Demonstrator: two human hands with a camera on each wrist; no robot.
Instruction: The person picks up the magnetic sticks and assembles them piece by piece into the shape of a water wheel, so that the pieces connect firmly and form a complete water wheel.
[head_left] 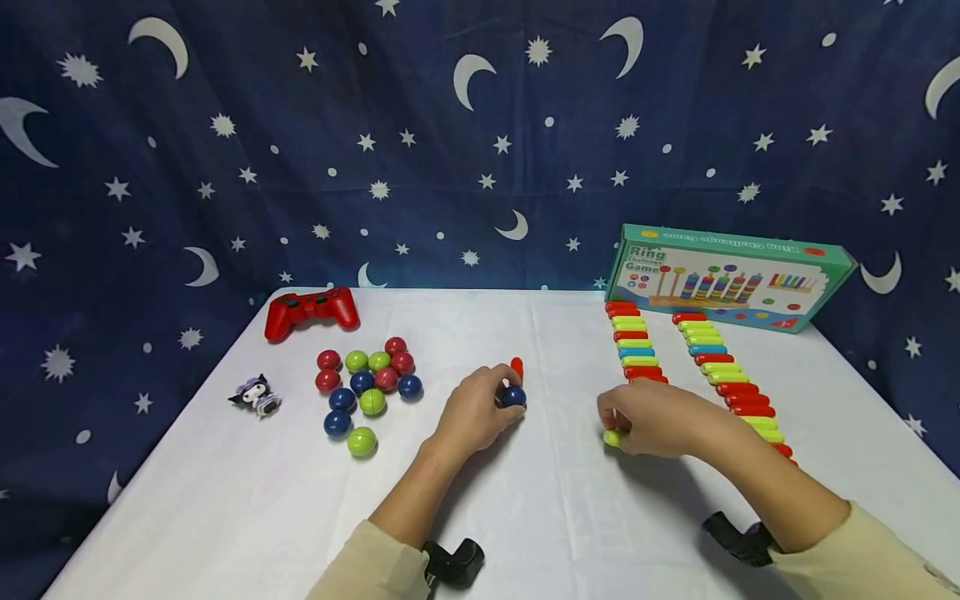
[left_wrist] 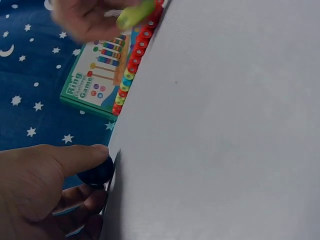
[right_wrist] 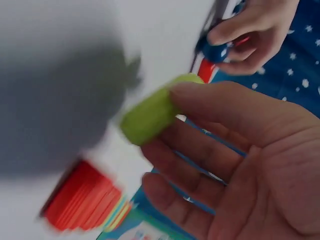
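My left hand [head_left: 472, 410] holds a dark blue ball [head_left: 513, 397] at the middle of the white table, thumb and fingers round it. Just beyond that ball a red stick [head_left: 517, 367] shows, partly hidden by the fingers. Over to the right, my right hand [head_left: 660, 419] pinches a lime green stick [right_wrist: 156, 112] between thumb and fingers, near the close end of a row of coloured sticks [head_left: 637, 351]. In the left wrist view the same green stick [left_wrist: 136, 14] appears above the table, blurred.
A second row of sticks [head_left: 733, 388] runs along the right, partly behind my forearm. Behind both rows leans a green game box [head_left: 731, 279]. Red, green and blue balls [head_left: 372, 402] lie at left, near a small figurine [head_left: 257, 396] and a red game controller [head_left: 311, 312].
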